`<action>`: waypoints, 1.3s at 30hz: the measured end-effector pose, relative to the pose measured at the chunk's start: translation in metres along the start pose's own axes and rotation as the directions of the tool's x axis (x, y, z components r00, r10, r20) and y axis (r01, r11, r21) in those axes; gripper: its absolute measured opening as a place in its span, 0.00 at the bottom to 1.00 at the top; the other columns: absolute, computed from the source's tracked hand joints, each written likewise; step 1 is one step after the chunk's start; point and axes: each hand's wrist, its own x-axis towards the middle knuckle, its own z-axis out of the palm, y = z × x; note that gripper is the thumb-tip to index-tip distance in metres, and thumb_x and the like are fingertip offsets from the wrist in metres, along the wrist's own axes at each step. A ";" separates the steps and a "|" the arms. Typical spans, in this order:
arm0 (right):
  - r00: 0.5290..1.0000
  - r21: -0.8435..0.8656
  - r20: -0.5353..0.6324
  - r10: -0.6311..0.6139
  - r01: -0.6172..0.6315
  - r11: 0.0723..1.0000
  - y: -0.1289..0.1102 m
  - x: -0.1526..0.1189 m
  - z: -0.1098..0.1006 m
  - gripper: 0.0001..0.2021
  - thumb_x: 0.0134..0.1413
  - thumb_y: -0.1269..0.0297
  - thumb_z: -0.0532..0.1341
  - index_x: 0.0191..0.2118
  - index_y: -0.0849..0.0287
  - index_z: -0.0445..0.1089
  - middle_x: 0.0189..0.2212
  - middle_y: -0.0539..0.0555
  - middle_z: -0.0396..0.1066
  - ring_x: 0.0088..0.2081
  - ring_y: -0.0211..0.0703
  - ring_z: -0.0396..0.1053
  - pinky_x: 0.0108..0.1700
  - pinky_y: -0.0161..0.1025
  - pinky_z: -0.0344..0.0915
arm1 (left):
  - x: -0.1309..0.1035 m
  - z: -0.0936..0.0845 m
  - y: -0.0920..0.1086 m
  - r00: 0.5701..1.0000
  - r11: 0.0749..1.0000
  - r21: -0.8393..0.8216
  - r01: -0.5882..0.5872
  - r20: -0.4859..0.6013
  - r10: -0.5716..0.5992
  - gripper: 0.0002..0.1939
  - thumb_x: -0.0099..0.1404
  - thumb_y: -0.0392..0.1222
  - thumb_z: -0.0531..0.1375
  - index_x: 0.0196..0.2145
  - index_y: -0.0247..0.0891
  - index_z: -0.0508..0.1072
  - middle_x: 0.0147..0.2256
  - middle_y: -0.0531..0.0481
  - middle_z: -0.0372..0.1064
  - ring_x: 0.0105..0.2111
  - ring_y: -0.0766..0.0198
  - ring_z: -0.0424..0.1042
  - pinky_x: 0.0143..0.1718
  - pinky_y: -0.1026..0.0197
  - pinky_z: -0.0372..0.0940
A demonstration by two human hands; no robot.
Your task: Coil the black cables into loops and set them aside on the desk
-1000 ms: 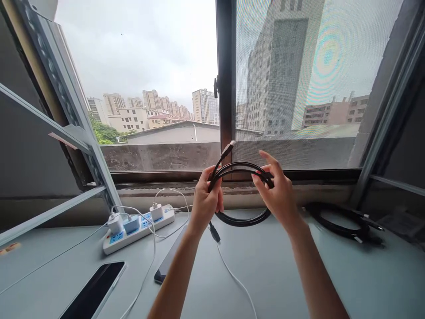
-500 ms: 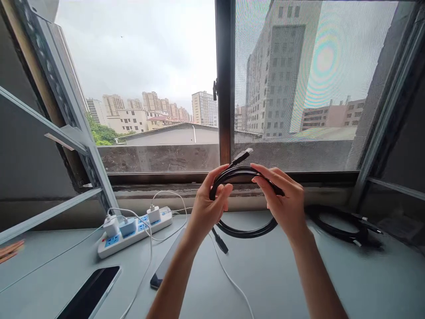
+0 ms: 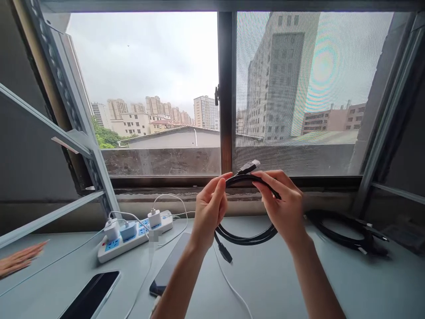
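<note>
A coiled black cable [image 3: 249, 240] hangs above the table between my two hands. My left hand [image 3: 212, 204] is closed on the left side of the coil, thumb and fingers pressed together around it. On the upper right, my right hand [image 3: 282, 195] pinches the same coil between thumb and fingers. One cable end, a plug with a pale tip [image 3: 249, 166], sticks up over the top of the loop. The other end, a black connector [image 3: 225, 253], dangles below my left hand.
A white power strip [image 3: 133, 241] with chargers and white cords lies at the left. Two phones, one a black-screened phone [image 3: 91, 294] and one a dark phone [image 3: 171, 266], rest nearby. Another black cable coil [image 3: 335, 243] is at the right. Window and metal frame [image 3: 102, 177] stand behind.
My left thumb has come up against the fingers at the coil's top left. The upward-pointing plug has shifted slightly right and down in view. Both hands still hold the cable.
</note>
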 end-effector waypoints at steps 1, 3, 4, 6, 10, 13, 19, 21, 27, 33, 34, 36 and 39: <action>1.000 0.003 0.003 0.009 -0.009 1.000 0.000 0.000 -0.001 0.09 0.59 0.63 0.59 0.41 0.53 0.76 0.32 0.51 0.71 0.28 0.34 0.69 0.26 0.31 0.65 | 0.000 0.000 -0.001 1.000 1.000 0.010 -0.013 -0.009 0.013 0.21 0.65 0.55 0.58 0.47 0.38 0.73 0.13 0.61 0.47 0.12 0.75 0.40 0.11 0.71 0.37; 1.000 0.017 -0.002 0.004 -0.004 1.000 -0.001 0.001 -0.001 0.08 0.58 0.63 0.59 0.40 0.52 0.76 0.33 0.51 0.71 0.29 0.35 0.69 0.24 0.31 0.65 | 0.001 -0.001 -0.003 0.999 0.999 0.033 -0.034 -0.021 0.035 0.21 0.65 0.56 0.58 0.46 0.37 0.74 0.13 0.61 0.47 0.12 0.74 0.41 0.11 0.71 0.37; 1.000 0.020 -0.006 -0.006 0.006 1.000 -0.002 0.001 -0.001 0.08 0.58 0.64 0.60 0.39 0.52 0.76 0.35 0.52 0.71 0.30 0.35 0.69 0.24 0.31 0.65 | 0.001 -0.001 -0.004 0.999 0.998 0.042 -0.039 -0.022 0.040 0.21 0.65 0.56 0.58 0.46 0.37 0.75 0.13 0.61 0.47 0.12 0.74 0.41 0.11 0.71 0.37; 0.999 0.012 -0.013 -0.040 0.041 0.999 -0.002 0.001 0.000 0.08 0.58 0.65 0.60 0.41 0.51 0.75 0.41 0.53 0.70 0.32 0.35 0.69 0.22 0.30 0.64 | 0.002 -0.004 -0.004 0.998 0.996 0.059 -0.060 -0.025 0.061 0.21 0.65 0.56 0.58 0.46 0.37 0.75 0.13 0.60 0.46 0.12 0.75 0.41 0.11 0.70 0.38; 0.995 -0.016 0.009 -0.103 0.103 0.995 0.000 -0.002 0.004 0.15 0.59 0.66 0.59 0.50 0.46 0.71 0.47 0.55 0.66 0.32 0.34 0.69 0.24 0.31 0.66 | 0.002 -0.011 0.002 0.982 0.976 0.129 -0.178 -0.034 0.183 0.19 0.63 0.55 0.60 0.43 0.37 0.77 0.12 0.60 0.47 0.12 0.75 0.43 0.12 0.69 0.39; 0.997 -0.026 0.000 -0.077 0.077 0.997 0.002 -0.005 0.007 0.17 0.57 0.65 0.60 0.53 0.47 0.69 0.53 0.57 0.62 0.31 0.33 0.67 0.26 0.33 0.68 | -0.001 -0.014 0.009 0.969 0.948 0.218 -0.233 -0.032 0.246 0.17 0.63 0.53 0.61 0.39 0.37 0.79 0.12 0.59 0.48 0.13 0.74 0.45 0.13 0.69 0.41; 0.998 0.022 -0.033 0.047 -0.046 0.999 -0.005 -0.005 0.007 0.09 0.53 0.61 0.64 0.40 0.54 0.76 0.37 0.54 0.73 0.33 0.37 0.71 0.22 0.30 0.67 | -0.001 -0.016 0.013 0.947 0.914 0.302 -0.271 -0.088 0.310 0.18 0.61 0.56 0.62 0.31 0.36 0.79 0.13 0.57 0.50 0.14 0.73 0.47 0.14 0.68 0.44; 0.992 0.026 -0.060 0.107 -0.105 0.994 -0.010 -0.004 0.006 0.10 0.49 0.59 0.66 0.37 0.55 0.77 0.31 0.53 0.74 0.32 0.38 0.71 0.23 0.31 0.68 | 0.000 -0.017 0.012 0.944 0.919 0.284 -0.272 -0.108 0.313 0.19 0.59 0.57 0.63 0.29 0.36 0.78 0.13 0.57 0.50 0.14 0.73 0.47 0.13 0.68 0.43; 0.953 0.124 0.075 0.295 -0.302 0.945 -0.023 -0.003 -0.004 0.14 0.43 0.52 0.68 0.25 0.59 0.76 0.23 0.53 0.71 0.26 0.36 0.68 0.21 0.30 0.64 | 0.001 -0.026 0.014 0.949 0.932 0.208 -0.295 -0.051 0.312 0.21 0.57 0.58 0.64 0.25 0.36 0.74 0.12 0.58 0.47 0.13 0.75 0.44 0.13 0.69 0.39; 0.715 0.379 0.543 0.441 -0.677 0.630 -0.029 -0.005 -0.008 0.21 0.46 0.49 0.65 0.17 0.63 0.69 0.11 0.48 0.60 0.14 0.31 0.58 0.15 0.29 0.56 | -0.001 -0.026 0.014 0.968 0.954 0.177 -0.243 -0.018 0.250 0.22 0.55 0.61 0.65 0.24 0.36 0.74 0.14 0.58 0.48 0.13 0.75 0.43 0.12 0.69 0.37; 0.661 0.399 0.615 0.430 -0.731 0.553 -0.029 -0.005 -0.008 0.21 0.46 0.48 0.66 0.18 0.63 0.69 0.11 0.47 0.60 0.14 0.31 0.57 0.15 0.29 0.56 | -0.001 -0.027 0.014 0.973 0.960 0.170 -0.224 -0.015 0.230 0.22 0.55 0.61 0.65 0.24 0.36 0.74 0.14 0.58 0.47 0.13 0.76 0.42 0.12 0.69 0.36; 0.573 0.403 0.731 0.370 -0.801 0.443 -0.030 -0.004 -0.010 0.22 0.46 0.47 0.65 0.18 0.62 0.68 0.11 0.47 0.60 0.12 0.30 0.55 0.13 0.29 0.57 | -0.001 -0.028 0.015 0.986 0.976 0.137 -0.167 0.007 0.168 0.23 0.54 0.61 0.66 0.24 0.36 0.74 0.15 0.58 0.46 0.13 0.76 0.41 0.12 0.70 0.35; 0.557 0.385 0.777 0.293 -0.789 0.479 -0.030 -0.003 -0.013 0.18 0.50 0.48 0.63 0.32 0.62 0.73 0.14 0.47 0.65 0.13 0.31 0.59 0.14 0.29 0.59 | 0.003 -0.030 0.017 0.999 0.997 0.073 -0.039 0.016 0.038 0.24 0.51 0.62 0.67 0.25 0.35 0.73 0.16 0.59 0.45 0.14 0.77 0.38 0.12 0.71 0.34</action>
